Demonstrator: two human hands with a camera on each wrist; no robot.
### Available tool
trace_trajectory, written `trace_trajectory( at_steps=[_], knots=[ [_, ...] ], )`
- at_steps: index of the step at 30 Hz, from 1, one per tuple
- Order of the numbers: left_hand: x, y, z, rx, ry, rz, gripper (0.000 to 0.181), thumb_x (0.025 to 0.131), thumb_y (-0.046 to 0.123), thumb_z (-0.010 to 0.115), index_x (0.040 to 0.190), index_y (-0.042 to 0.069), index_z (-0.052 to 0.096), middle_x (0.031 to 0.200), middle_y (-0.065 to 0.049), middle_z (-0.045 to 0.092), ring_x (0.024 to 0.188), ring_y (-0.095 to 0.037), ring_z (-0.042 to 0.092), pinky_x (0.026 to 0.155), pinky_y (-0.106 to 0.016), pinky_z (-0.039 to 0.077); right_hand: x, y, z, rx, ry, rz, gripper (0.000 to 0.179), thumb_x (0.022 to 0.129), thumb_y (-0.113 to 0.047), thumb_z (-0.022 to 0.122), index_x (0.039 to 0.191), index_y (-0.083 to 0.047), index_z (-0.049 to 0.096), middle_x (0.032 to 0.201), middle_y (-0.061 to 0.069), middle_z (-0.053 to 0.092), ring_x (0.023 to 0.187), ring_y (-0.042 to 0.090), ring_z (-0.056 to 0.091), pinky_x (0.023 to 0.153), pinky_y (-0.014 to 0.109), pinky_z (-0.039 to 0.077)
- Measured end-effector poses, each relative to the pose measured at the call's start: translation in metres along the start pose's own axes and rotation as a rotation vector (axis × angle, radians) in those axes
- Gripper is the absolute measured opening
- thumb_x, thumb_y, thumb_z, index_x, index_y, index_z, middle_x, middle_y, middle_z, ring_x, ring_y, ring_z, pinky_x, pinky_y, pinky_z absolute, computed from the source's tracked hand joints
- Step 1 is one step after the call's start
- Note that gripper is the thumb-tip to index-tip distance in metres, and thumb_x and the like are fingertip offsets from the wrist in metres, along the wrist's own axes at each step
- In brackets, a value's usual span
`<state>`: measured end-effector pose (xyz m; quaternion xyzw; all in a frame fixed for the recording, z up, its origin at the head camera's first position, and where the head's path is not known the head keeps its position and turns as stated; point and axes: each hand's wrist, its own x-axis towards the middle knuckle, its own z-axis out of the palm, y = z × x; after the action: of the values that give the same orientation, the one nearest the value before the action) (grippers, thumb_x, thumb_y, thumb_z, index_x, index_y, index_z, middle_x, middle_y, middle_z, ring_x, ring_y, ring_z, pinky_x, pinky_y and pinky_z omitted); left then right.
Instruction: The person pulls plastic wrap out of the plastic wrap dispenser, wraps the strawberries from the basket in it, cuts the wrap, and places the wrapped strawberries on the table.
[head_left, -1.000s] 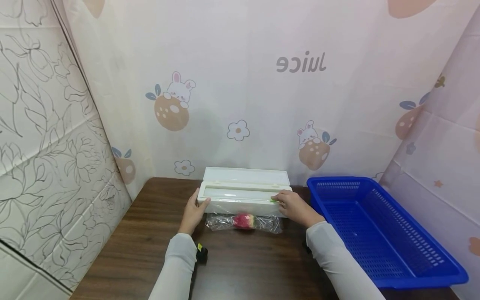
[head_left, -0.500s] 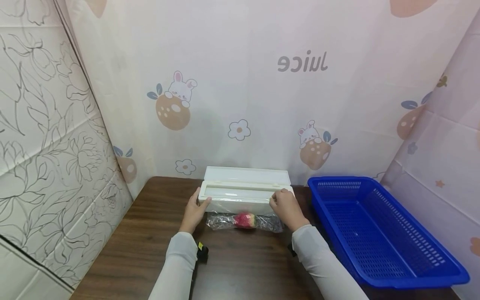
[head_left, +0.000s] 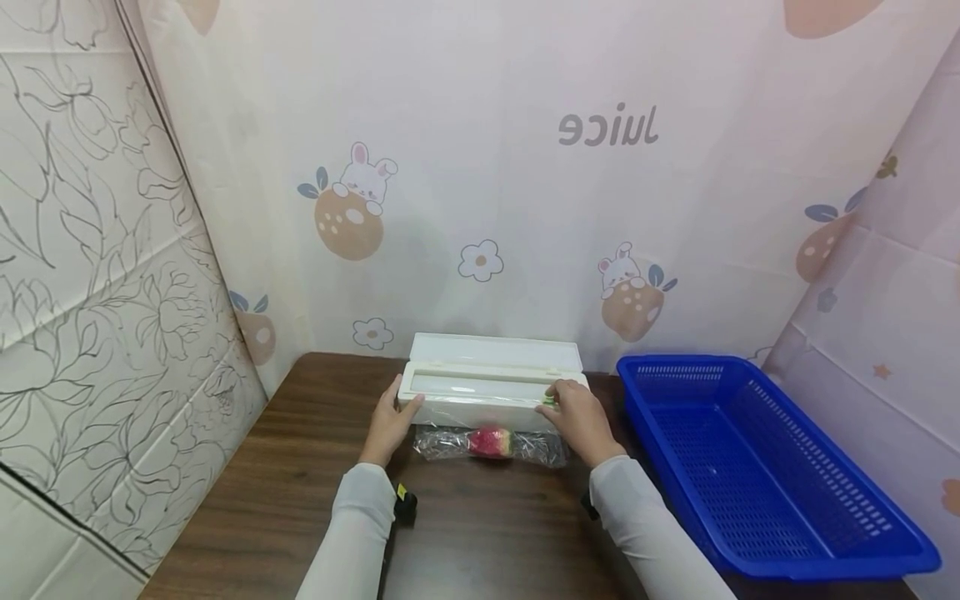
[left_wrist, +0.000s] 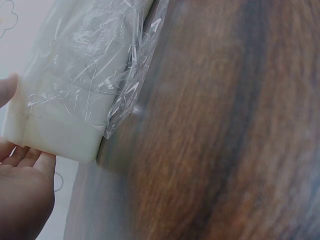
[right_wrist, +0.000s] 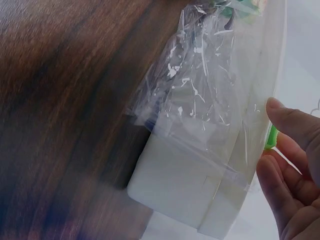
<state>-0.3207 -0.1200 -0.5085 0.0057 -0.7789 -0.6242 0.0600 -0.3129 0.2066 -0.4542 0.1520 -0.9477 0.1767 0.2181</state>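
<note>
A white cling film dispenser lies lengthwise near the table's back edge, its lid standing raised behind. My left hand grips its left end; in the left wrist view the thumb is on one side, the fingers on the end. At the right end, my right hand has thumb and fingers about a small green slide cutter on the dispenser's edge. Clear cling film hangs over the front and wraps a red and pale yellow fruit, whose kind I cannot tell.
A blue perforated plastic basket stands on the right of the brown wooden table. Patterned curtains rise behind the table and on both sides. Black camera mounts sit at the wrists.
My right forearm has swung a little to the left. Its fingers closed over the green slide cutter and hid it; now the cutter shows again. The left hand keeps its hold.
</note>
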Motion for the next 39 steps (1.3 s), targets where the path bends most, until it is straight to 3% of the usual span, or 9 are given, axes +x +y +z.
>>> trace_trajectory(
  at_steps=[19,39],
  knots=[
    [0.0011,-0.0001,0.0001,-0.007,0.012,-0.001,0.077,0.100,0.033,0.064,0.158,0.002,0.024,0.162,-0.019,0.022,0.149,-0.034,0.021,0.119,-0.047,0.023,0.0041,-0.0033,-0.0026,0.025,-0.057,-0.026,0.013,0.084,-0.013,0.082,0.093,-0.010,0.073,0.096,0.006,0.072,0.095,0.027,0.065,0.079,0.046,0.056],
    [-0.0015,-0.0011,0.0000,-0.003,0.007,0.006,0.077,0.100,0.033,0.064,0.157,0.002,0.025,0.162,-0.020,0.022,0.149,-0.036,0.021,0.119,-0.048,0.022,0.0007,-0.0039,-0.0016,-0.012,-0.077,-0.070,0.016,0.086,-0.011,0.080,0.099,-0.018,0.075,0.107,0.004,0.073,0.103,0.026,0.065,0.076,0.050,0.057]
  ],
)
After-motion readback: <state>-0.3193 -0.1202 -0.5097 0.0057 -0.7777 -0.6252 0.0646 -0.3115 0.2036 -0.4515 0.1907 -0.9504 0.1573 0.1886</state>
